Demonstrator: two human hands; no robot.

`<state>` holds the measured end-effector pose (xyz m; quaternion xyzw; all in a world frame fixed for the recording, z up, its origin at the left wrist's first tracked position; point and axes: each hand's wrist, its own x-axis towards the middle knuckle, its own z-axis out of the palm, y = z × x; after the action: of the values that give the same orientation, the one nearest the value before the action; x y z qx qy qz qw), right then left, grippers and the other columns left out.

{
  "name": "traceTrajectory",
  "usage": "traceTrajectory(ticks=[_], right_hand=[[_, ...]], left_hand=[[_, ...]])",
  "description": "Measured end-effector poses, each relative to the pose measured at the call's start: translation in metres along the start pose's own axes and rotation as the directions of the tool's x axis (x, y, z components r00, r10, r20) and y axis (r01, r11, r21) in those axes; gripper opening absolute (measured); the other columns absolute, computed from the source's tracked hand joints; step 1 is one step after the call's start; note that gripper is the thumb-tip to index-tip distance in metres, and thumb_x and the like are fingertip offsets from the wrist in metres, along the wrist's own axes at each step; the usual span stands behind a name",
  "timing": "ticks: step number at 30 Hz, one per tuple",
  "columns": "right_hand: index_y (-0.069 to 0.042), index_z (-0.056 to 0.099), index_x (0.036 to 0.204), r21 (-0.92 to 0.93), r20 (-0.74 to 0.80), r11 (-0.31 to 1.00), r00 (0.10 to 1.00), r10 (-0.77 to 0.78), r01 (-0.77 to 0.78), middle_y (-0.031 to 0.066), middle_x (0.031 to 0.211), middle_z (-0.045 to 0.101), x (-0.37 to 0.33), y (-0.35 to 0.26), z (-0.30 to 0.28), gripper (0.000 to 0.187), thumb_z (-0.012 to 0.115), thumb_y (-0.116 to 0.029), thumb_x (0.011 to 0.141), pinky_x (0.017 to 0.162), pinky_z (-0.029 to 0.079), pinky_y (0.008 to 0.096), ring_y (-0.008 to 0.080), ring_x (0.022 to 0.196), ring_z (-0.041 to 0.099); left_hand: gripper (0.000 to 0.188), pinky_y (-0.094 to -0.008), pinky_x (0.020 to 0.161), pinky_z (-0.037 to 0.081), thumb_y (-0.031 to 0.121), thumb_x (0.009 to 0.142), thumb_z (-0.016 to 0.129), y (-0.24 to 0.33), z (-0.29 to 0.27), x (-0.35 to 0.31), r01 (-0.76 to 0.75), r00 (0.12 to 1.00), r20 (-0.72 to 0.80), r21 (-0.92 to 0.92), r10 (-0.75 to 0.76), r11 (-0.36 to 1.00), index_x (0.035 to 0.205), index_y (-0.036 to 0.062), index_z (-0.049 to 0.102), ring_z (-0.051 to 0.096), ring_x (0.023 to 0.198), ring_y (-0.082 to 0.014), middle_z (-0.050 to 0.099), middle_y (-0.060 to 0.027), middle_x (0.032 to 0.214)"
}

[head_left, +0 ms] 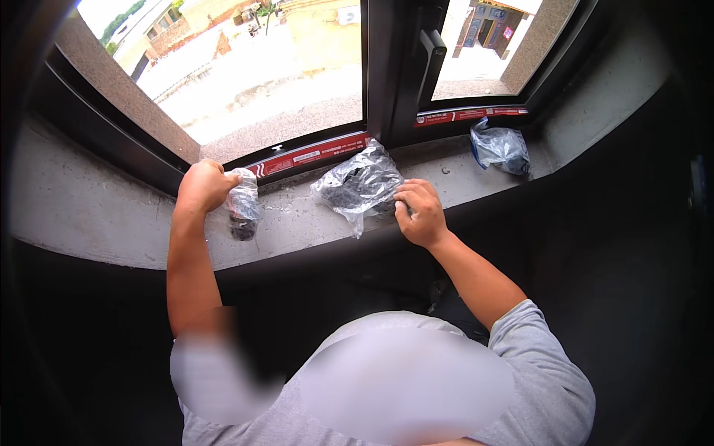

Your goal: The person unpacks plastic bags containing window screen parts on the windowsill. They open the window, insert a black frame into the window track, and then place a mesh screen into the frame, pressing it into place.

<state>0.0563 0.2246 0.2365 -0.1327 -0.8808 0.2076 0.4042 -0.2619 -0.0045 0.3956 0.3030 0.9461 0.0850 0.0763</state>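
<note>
My left hand (206, 186) is closed on the top of a small clear plastic bag (243, 204) with dark contents at its bottom. That bag hangs or stands at the left part of the window sill; I cannot tell which. Beside the middle of the sill, my right hand (422, 212) has its fingers curled at the right edge of a larger clear plastic bag (357, 182). Dark pieces show through this crumpled bag, but their kind is hidden by the plastic. Its fingertips seem to pinch the plastic.
The grey concrete sill (290, 232) runs along a dark-framed window with red printed tape (312, 156) on its lower frame. A third clear bag (500, 147) with dark contents lies at the right end. A window handle (430, 63) sticks out above the sill.
</note>
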Motion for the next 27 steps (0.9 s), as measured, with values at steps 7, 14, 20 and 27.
traceTrajectory(ticks=[7, 14, 20, 27], right_hand=[[-0.002, 0.07, 0.083, 0.008, 0.036, 0.992, 0.992, 0.123, -0.123, 0.0143, 0.095, 0.071, -0.042, 0.006, -0.002, 0.008, 0.067, -0.004, 0.076, 0.095, 0.05, 0.0446, 0.0355, 0.101, 0.065], [-0.001, 0.07, 0.083, 0.004, 0.007, 0.985, 0.985, 0.172, -0.172, 0.0144, 0.094, 0.072, -0.062, 0.009, -0.019, 0.008, 0.066, -0.002, 0.076, 0.094, 0.051, 0.0433, 0.0352, 0.099, 0.066], [-0.002, 0.069, 0.083, 0.005, -0.012, 0.965, 0.965, 0.263, -0.263, 0.0141, 0.092, 0.071, -0.094, 0.005, -0.035, 0.008, 0.064, -0.001, 0.077, 0.093, 0.051, 0.0425, 0.0338, 0.095, 0.067], [-0.001, 0.07, 0.086, 0.056, 0.064, 0.933, 0.934, 0.352, -0.356, 0.0148, 0.091, 0.071, -0.125, -0.002, -0.031, 0.009, 0.064, -0.002, 0.079, 0.089, 0.053, 0.0418, 0.033, 0.094, 0.067]], left_hand=[[0.047, -0.0396, 0.065, 0.053, 0.041, 0.086, 0.077, -0.02, 0.078, 0.039, 0.123, 0.978, 0.206, -0.383, -0.046, 0.915, 0.086, -0.0058, 0.071, 0.063, 0.064, -0.0215, 0.066, -0.0125, 0.069], [0.035, -0.0278, 0.039, 0.035, 0.037, 0.092, 0.072, -0.006, 0.121, 0.028, 0.288, 0.946, 0.321, -0.763, -0.047, 0.579, 0.08, 0.0066, 0.063, 0.046, 0.046, -0.0093, 0.049, 0.0023, 0.062], [0.017, -0.028, 0.041, 0.038, 0.025, 0.091, 0.069, 0.02, 0.13, 0.017, 0.04, 0.973, -0.109, -0.79, -0.205, 0.612, 0.089, 0.0079, 0.065, 0.053, 0.05, -0.009, 0.057, -0.0002, 0.066], [0.019, -0.0268, 0.043, 0.04, 0.02, 0.092, 0.069, 0.07, 0.135, 0.006, 0.0, 0.998, -0.013, -0.974, -0.055, 0.226, 0.083, 0.0033, 0.065, 0.052, 0.047, -0.0083, 0.059, -0.0011, 0.066]])
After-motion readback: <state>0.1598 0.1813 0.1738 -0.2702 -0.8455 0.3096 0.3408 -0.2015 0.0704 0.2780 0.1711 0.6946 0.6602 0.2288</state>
